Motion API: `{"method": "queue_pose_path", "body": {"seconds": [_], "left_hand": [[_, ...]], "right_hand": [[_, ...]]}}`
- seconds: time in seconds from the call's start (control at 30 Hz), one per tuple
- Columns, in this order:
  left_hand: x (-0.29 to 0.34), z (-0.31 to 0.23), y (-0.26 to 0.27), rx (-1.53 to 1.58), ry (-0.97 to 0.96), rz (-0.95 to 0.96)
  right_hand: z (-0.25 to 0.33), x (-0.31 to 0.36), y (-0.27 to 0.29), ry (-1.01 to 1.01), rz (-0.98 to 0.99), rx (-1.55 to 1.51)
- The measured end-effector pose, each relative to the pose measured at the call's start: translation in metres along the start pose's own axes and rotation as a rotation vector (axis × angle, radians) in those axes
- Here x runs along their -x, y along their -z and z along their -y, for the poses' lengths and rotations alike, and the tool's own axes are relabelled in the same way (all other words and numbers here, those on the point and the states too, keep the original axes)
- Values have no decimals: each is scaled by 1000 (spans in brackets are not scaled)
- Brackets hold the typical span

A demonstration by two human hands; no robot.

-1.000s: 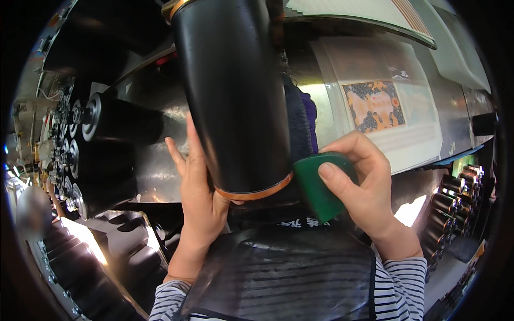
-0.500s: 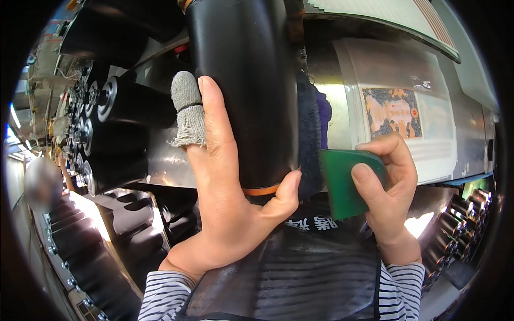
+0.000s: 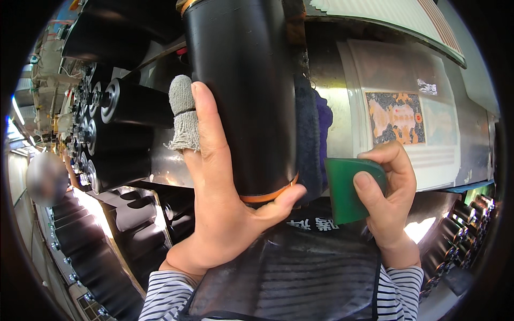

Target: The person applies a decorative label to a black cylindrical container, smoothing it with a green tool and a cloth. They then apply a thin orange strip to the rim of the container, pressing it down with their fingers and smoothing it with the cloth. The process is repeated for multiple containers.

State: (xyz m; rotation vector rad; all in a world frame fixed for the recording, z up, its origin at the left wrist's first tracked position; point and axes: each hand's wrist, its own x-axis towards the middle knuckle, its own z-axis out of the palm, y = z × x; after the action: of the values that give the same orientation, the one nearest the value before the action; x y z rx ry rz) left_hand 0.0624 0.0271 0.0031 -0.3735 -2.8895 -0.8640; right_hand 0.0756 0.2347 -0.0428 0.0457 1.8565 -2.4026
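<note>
A large black cylinder roller [image 3: 243,91] with an orange band at its lower end stands upright before me. My left hand [image 3: 219,198] lies flat against its left side, thumb hooked under the orange band, with a grey knitted cot on one finger. My right hand [image 3: 388,198] grips a green flat scraper [image 3: 345,190] just right of the roller's lower end. A dark blue cloth [image 3: 313,139] hangs between the roller and the scraper.
Several more black rollers [image 3: 131,104] stick out of the machine at the left, with others racked below [image 3: 80,251]. A metal panel with a printed picture sheet [image 3: 396,117] is behind at right. A dark mesh apron [image 3: 284,278] covers my front.
My left hand has slid round the roller's side into full view, thumb under the orange band. The roller fills more of the view. My right hand has kept the scraper beside it.
</note>
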Motion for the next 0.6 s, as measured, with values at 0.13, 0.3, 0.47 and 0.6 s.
{"method": "queue_pose_path", "body": {"seconds": [0.13,0.3,0.47,0.6], "left_hand": [[5,14,3,133,21,31],[18,23,1,182,40,7],[10,21,-6,69,-152,-93],[16,31,-15,259,3,-78]], "right_hand": [[7,4,-10,13,19,41],[19,1,-41,220,199,245],[11,2,-47,96,129,292],[-1,6,-40,31,9,135]]}}
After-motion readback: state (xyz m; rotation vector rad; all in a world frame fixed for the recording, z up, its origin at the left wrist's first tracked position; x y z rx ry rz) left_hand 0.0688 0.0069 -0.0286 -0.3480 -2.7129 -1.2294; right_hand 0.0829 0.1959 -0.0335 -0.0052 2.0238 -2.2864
